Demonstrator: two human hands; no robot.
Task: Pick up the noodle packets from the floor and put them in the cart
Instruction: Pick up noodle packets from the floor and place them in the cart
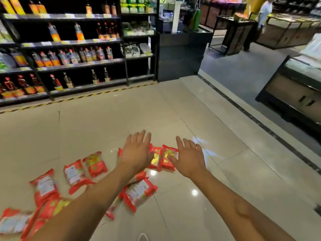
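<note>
Several red noodle packets lie scattered on the beige tiled floor (104,122). Two packets (169,158) lie side by side between my hands. Another packet (140,192) rests under my left forearm, and more packets (74,173) spread toward the lower left. My left hand (137,152) hovers palm down, fingers spread, over the far packets and holds nothing. My right hand (189,157) is also flat and spread, its thumb over the edge of the right packet. No cart is in view.
Black shelves (69,65) of bottled sauces line the far left, behind a yellow-black floor stripe. A dark counter (180,56) stands at the back centre. A chest freezer (295,87) is at the right. A person (260,20) stands far back right.
</note>
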